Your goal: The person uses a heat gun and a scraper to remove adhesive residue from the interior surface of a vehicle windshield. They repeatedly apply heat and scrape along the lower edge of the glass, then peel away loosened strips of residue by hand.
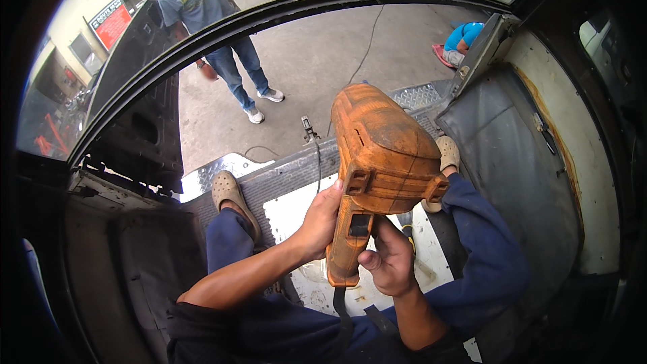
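I hold an orange corded power tool (387, 148) with a bulky rounded body, a handle below it and a dark switch in the handle. My left hand (322, 219) grips the left side of the handle where it meets the body; its fingertips are hidden behind. On the other side, my right hand (392, 259) lies against the handle, thumb near its lower part and fingers curled partly behind it. A black cord (342, 313) leaves the bottom of the handle and runs down over my lap.
I sit inside a vehicle, feet apart on the ribbed floor edge (293, 168). Black padded seats (515, 155) flank me. A metal fitting on a cable (309, 128) lies at the opening. Outside, a person stands (236, 67) and another crouches (465, 40); a cord crosses the ground.
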Motion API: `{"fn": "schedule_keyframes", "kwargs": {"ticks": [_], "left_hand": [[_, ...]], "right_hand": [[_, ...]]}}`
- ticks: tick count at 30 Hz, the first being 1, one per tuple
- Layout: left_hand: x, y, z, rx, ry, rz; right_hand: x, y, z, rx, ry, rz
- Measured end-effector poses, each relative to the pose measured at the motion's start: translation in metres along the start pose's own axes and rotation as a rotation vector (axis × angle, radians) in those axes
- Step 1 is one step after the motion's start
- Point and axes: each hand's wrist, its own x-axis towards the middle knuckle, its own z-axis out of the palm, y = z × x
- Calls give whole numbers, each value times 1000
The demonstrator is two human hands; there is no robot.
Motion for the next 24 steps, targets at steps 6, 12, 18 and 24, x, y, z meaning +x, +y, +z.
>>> {"fn": "schedule_keyframes", "kwargs": {"ticks": [6,12,18,24], "left_hand": [[2,5,-2,19,158,229],[-4,12,-11,80,223,444],[-9,8,-17,152,256,525],[-21,12,-27,75,215,582]], "right_hand": [[16,-13,10,167,-21,71],[24,-28,39,0,29,79],[20,-28,50,-62,37,1],[18,-20,60,-13,-25,-40]]}}
